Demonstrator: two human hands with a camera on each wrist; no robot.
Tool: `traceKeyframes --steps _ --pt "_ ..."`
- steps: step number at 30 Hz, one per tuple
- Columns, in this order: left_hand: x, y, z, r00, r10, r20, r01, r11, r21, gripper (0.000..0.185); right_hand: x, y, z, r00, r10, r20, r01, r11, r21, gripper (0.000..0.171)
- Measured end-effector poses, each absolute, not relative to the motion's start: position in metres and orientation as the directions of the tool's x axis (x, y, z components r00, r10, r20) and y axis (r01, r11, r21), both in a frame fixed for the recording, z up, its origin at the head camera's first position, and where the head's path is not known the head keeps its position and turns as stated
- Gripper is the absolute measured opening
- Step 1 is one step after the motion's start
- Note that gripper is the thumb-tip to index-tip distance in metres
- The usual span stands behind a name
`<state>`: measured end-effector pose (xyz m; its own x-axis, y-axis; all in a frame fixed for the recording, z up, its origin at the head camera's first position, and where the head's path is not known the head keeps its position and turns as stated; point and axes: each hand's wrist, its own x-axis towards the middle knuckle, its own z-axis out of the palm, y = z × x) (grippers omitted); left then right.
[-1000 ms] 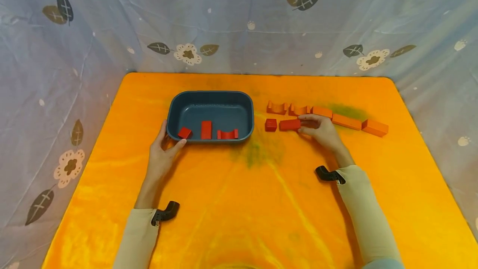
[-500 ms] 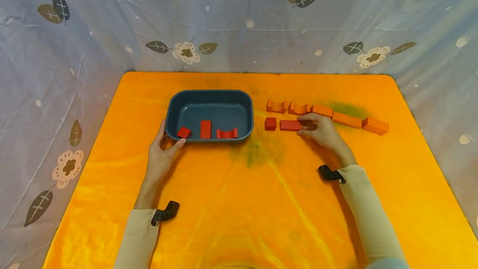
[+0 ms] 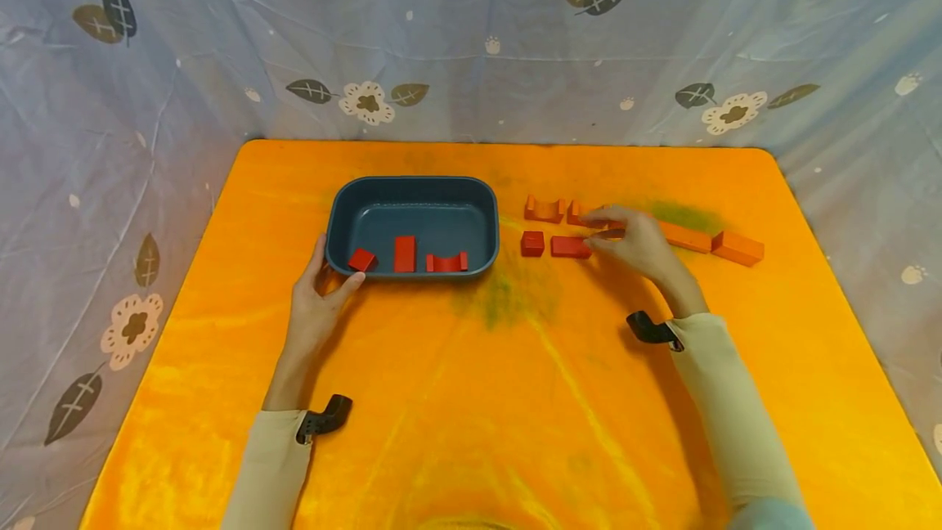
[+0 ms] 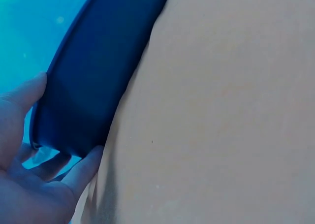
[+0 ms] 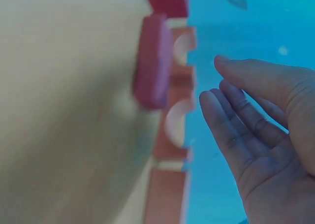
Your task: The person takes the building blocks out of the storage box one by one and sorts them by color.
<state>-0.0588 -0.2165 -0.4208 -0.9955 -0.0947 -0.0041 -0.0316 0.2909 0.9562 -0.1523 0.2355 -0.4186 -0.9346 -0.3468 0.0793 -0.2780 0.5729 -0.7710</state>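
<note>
A dark blue tray (image 3: 412, 186) holds three red blocks (image 3: 405, 253) along its near wall. My left hand (image 3: 324, 280) grips the tray's near left corner, thumb on the near side and fingers on the left side; the left wrist view shows this tray (image 4: 88, 86) in my left hand (image 4: 29, 184). My right hand (image 3: 614, 235) hovers with straight fingers and holds nothing, just right of a flat red block (image 3: 570, 247) and a red cube (image 3: 532, 243). In the right wrist view the right hand (image 5: 261, 135) is apart from the flat red block (image 5: 152, 61).
A row of orange blocks lies behind the red ones: an arch (image 3: 545, 208), a second arch partly hidden by my fingers, then long blocks (image 3: 688, 238) and an end block (image 3: 737, 248). An orange cloth (image 3: 471, 399) covers the table; patterned fabric walls surround it.
My right hand has let go of the flat red block and lifted slightly back over the orange row. The left hand and tray have stayed put.
</note>
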Motion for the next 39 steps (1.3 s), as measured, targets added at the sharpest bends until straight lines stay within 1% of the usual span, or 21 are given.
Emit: traceKeyframes --steps 3,5,8,12,14,17,19,21,25,28,30,32,36,38,39 --pt "-0.059 -0.217 -0.421 -0.996 -0.094 -0.005 -0.033 0.294 0.955 0.082 -0.157 0.217 -0.409 -0.919 -0.383 0.093 -0.310 0.557 -0.770 0.034" --pt "-0.060 -0.219 -0.424 -0.996 -0.094 -0.003 -0.030 0.293 0.956 0.083 -0.160 0.202 -0.402 -0.901 -0.419 0.112 -0.341 0.524 -0.780 0.033" --pt "-0.063 -0.222 -0.434 -0.995 -0.096 -0.001 -0.028 0.286 0.958 0.084 -0.163 0.177 -0.394 -0.871 -0.470 0.141 -0.392 0.494 -0.776 0.031" --pt "-0.067 -0.227 -0.448 -0.994 -0.109 0.000 -0.032 0.292 0.956 0.085 -0.165 0.138 -0.388 -0.819 -0.561 0.120 -0.462 0.523 -0.716 0.029" --pt "-0.068 -0.228 -0.452 -0.994 -0.112 0.003 -0.031 0.301 0.953 0.086 -0.167 0.117 -0.386 -0.783 -0.618 0.079 -0.513 0.568 -0.644 0.030" --pt "-0.067 -0.228 -0.452 -0.993 -0.115 0.002 -0.033 0.304 0.952 0.086 -0.168 0.088 -0.384 -0.752 -0.659 0.020 -0.591 0.661 -0.462 0.033" --pt "-0.066 -0.228 -0.450 -0.994 -0.111 -0.001 -0.033 0.288 0.957 0.086 -0.169 0.073 -0.385 -0.765 -0.644 -0.008 -0.605 0.723 -0.333 0.034" --pt "-0.064 -0.226 -0.444 -0.995 -0.104 -0.001 -0.029 0.274 0.961 0.085 -0.169 0.064 -0.386 -0.794 -0.607 -0.016 -0.589 0.776 -0.227 0.034" --pt "-0.061 -0.221 -0.430 -0.995 -0.096 0.007 -0.020 0.271 0.962 0.083 -0.167 0.054 -0.389 -0.827 -0.562 0.033 -0.562 0.820 -0.110 0.027" --pt "-0.059 -0.218 -0.423 -0.995 -0.101 0.001 -0.028 0.286 0.958 0.081 -0.164 0.050 -0.390 -0.828 -0.553 0.097 -0.559 0.828 -0.053 0.021" --pt "-0.058 -0.217 -0.420 -0.995 -0.102 -0.004 -0.034 0.293 0.956 0.081 -0.164 0.046 -0.388 -0.816 -0.566 0.118 -0.575 0.816 -0.063 0.021" --pt "-0.058 -0.217 -0.418 -0.995 -0.101 -0.004 -0.034 0.295 0.955 0.081 -0.165 0.040 -0.384 -0.794 -0.600 0.096 -0.608 0.783 -0.132 0.022" --pt "-0.059 -0.218 -0.420 -0.995 -0.100 -0.008 -0.036 0.290 0.956 0.081 -0.173 0.021 -0.383 -0.710 -0.704 0.006 -0.667 0.670 -0.327 0.031" --pt "-0.060 -0.218 -0.421 -0.995 -0.103 -0.010 -0.039 0.290 0.956 0.082 -0.175 0.011 -0.387 -0.668 -0.744 -0.017 -0.687 0.626 -0.369 0.033" --pt "-0.060 -0.217 -0.421 -0.995 -0.103 -0.011 -0.041 0.292 0.955 0.082 -0.176 0.007 -0.389 -0.649 -0.761 -0.017 -0.705 0.608 -0.365 0.034"
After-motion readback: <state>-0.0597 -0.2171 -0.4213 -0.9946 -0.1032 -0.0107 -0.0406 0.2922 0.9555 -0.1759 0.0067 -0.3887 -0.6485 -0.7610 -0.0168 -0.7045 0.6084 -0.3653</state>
